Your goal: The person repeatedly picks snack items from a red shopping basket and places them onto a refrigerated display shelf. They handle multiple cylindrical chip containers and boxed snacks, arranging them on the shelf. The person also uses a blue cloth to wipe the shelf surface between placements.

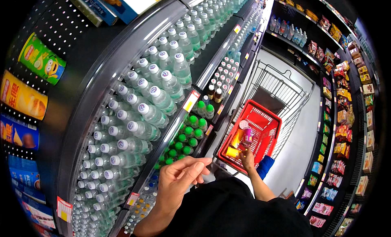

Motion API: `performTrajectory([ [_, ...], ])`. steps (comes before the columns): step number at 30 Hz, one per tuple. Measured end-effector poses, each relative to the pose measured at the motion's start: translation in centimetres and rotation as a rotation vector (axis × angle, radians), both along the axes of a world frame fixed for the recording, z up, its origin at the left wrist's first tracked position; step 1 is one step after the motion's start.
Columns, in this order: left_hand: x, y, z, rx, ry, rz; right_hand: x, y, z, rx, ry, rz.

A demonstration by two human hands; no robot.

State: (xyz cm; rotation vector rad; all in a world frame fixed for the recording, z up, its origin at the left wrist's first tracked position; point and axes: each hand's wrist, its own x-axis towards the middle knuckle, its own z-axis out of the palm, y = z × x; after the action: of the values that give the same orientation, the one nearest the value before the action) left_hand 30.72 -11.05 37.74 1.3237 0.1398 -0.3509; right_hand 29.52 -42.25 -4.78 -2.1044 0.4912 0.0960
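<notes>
My left hand (183,177) is raised beside the drinks shelf, thumb and fingers drawn together with nothing seen between them. Lower down, my right hand (246,159) reaches over the near end of a red plastic shopping basket (265,118). Its fingertips are beside a yellow container (232,152); whether they grip it is not visible. Also inside the basket are an orange-yellow package (236,138), a purple container (247,136) and a round, white-topped item (243,124). The basket rests in a wire shopping cart (276,76).
Clear bottles with white caps (152,108) crowd the shelf at left, above green-capped bottles (186,139). Chip canisters (42,60) hang or stand at far left. Snack packets (342,114) line the right shelves. A blue cloth-like item (265,167) is by my right wrist.
</notes>
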Motion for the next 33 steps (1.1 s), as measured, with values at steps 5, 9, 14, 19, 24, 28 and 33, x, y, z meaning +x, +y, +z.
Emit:
performTrajectory([
  [5,-0.6,-0.3,-1.1,0.021,-0.023,0.036,2.9,-1.5,0.1,0.130,-0.223,-0.070],
  [9,-2.0,0.3,-2.8,0.290,-0.284,-0.182,8.7,-0.3,9.9,0.281,-0.327,-0.053],
  [14,-2.9,1.1,-1.6,0.884,-0.803,-0.260,14.3,5.0,27.1,0.588,-0.637,0.130],
  [19,-4.4,4.4,6.0,0.810,-0.793,-0.132,13.6,12.3,44.4,0.670,-0.924,0.475],
  [24,-7.0,9.4,11.4,0.912,-0.935,0.242,10.8,21.9,55.2,0.709,-0.956,0.929],
  [28,-7.0,13.1,15.0,0.962,-1.048,0.640,10.0,29.2,60.5,0.609,-1.020,1.275],
  [33,-5.8,19.2,19.4,0.871,-1.070,0.934,11.0,38.8,62.2,0.594,-1.012,1.430],
])
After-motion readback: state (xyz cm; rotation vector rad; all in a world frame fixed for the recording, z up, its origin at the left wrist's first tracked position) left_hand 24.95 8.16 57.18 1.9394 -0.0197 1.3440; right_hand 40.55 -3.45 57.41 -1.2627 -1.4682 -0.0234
